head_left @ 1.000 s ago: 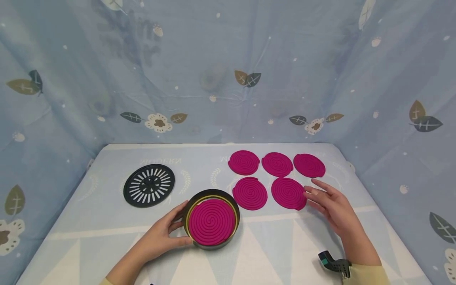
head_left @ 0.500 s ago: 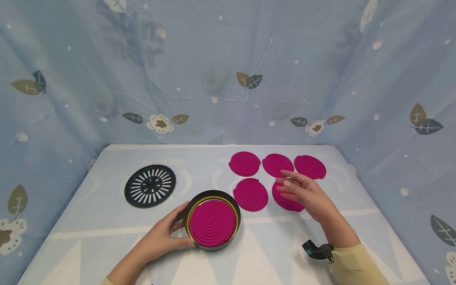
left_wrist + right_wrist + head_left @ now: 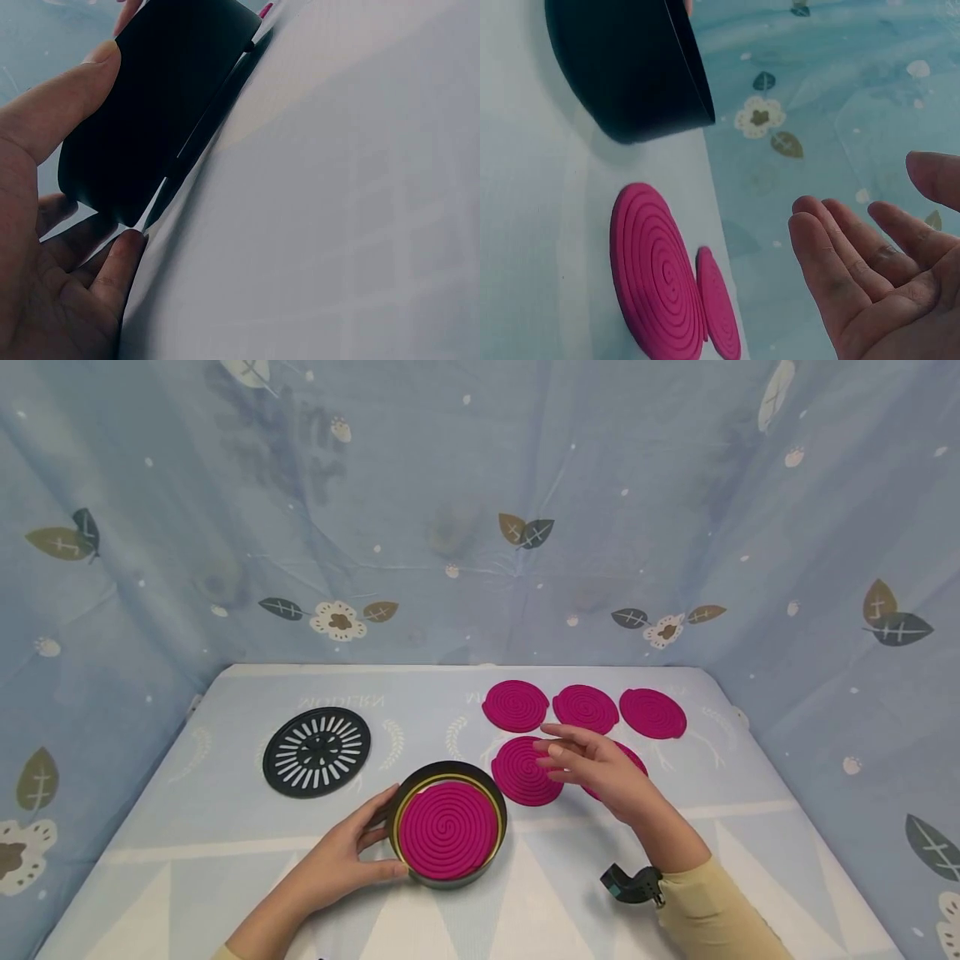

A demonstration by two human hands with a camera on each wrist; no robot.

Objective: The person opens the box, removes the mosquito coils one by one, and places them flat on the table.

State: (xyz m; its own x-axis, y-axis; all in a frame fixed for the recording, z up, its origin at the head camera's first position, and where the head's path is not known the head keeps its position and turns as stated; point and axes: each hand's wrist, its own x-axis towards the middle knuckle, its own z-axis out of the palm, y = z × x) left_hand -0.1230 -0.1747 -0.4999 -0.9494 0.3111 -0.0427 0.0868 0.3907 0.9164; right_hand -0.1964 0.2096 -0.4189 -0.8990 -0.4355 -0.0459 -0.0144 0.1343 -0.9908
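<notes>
A round black tin [image 3: 501, 814] with a yellow inner ring stands at the table's front middle, a pink mosquito coil [image 3: 447, 829] lying inside. My left hand [image 3: 341, 856] grips its left side, thumb at the front and fingers behind; in the left wrist view the thumb rests against the dark wall. My right hand [image 3: 600, 772] holds nothing and hovers over the front row of loose coils, fingers extended. Beneath its fingertips is the front-left coil [image 3: 521, 777]. The front-right coil [image 3: 630, 758] is partly hidden behind the hand.
A black slotted lid [image 3: 317, 752] lies flat on the left of the table. Along the back right sit three more coils, the left one [image 3: 515, 706], the middle one [image 3: 585, 708] and the right one [image 3: 652, 713]. Patterned cloth [image 3: 420, 577] encloses the table's back and sides.
My right hand has moved left, from the right edge of the front-right coil to above the front-left one. The left hand and the tin stay in place.
</notes>
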